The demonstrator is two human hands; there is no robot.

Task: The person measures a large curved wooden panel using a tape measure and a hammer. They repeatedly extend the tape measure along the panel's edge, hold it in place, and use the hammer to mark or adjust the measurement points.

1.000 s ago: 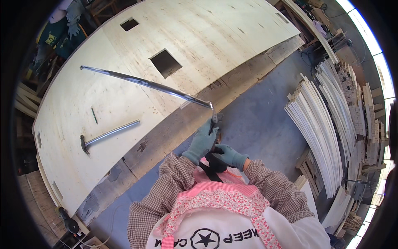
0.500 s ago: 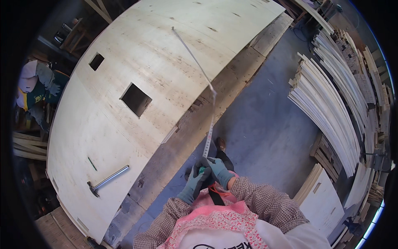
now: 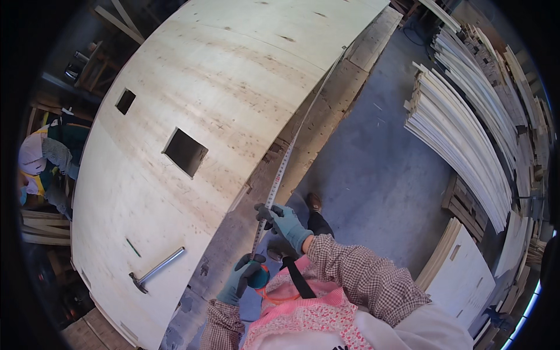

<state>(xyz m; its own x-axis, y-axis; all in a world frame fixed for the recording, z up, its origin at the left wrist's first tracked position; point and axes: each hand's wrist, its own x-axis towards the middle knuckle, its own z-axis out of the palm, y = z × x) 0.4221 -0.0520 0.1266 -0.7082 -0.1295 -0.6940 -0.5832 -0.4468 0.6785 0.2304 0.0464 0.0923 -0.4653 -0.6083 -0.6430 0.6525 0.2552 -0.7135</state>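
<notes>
On the pale blade of the tape measure (image 3: pixel 283 164), shows a row of small printed numbers with graduation ticks. Runs mostly in dark print, with a red mark (image 3: pixel 277 179) among the figures beyond the right hand (image 3: pixel 282 220). Reads clearest on the stretch just past that hand; carries dark marks too between there and the left hand (image 3: pixel 241 279), too small to make out for certain. Fades to a plain pale strip toward the far end, by the edge of the board (image 3: pixel 221 105). On the white top (image 3: pixel 431 332), shows only dark printed letters (image 3: pixel 342 348), cut off by the lower edge and unreadable as a word.
</notes>
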